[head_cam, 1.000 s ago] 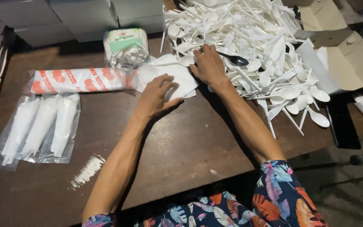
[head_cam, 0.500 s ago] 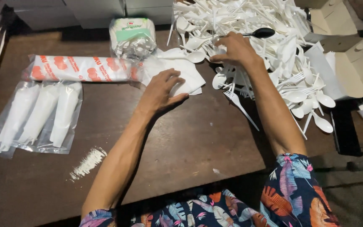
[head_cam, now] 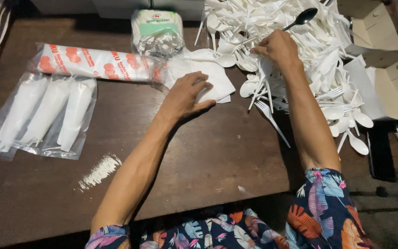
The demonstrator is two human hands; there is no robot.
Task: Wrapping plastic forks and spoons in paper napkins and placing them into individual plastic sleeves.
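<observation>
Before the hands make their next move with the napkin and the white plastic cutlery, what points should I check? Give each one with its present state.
1. Left hand rests flat on the white napkin, holding it down: ok.
2. Right hand has closed on cutlery in the white cutlery pile: ok.
3. Number of pieces in the right hand: cannot tell.
4. Black spoon lies mixed in the white pile: not ok.
5. Bare wooden table in front of the napkin: ok.
</observation>
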